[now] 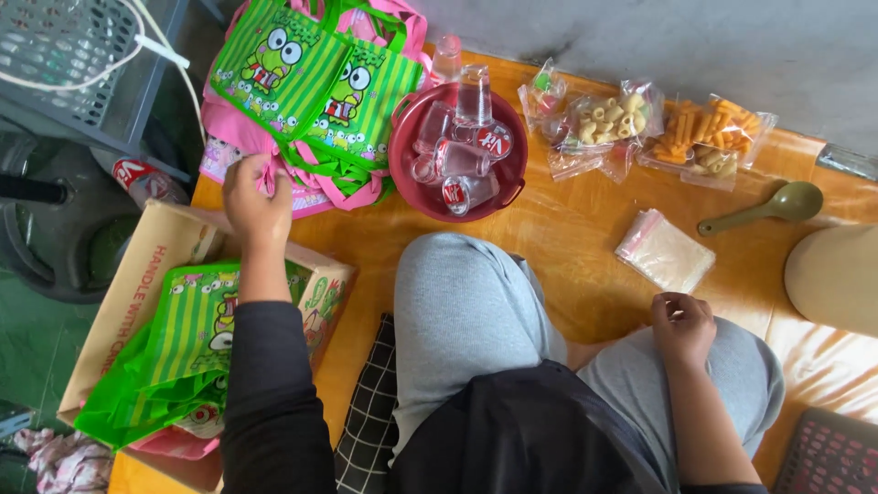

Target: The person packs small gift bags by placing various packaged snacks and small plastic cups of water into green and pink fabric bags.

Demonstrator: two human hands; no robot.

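Observation:
My left hand (254,203) reaches forward and pinches the pink handle of a green and pink striped cartoon-frog bag (293,87), one of a pile lying at the far left of the wooden platform (567,265). Below my left arm, a cardboard box (128,293) holds more of the same green bags (178,357). My right hand (682,327) rests curled on my right knee, holding nothing. I sit with grey trousers, knees bent.
A dark red basin (407,174) holds several small clear water cups. Small clear packets of snacks (640,128) lie at the back right, a stack of empty plastic bags (664,252) and a green spoon (768,209) nearer. A grey crate (73,64) stands far left.

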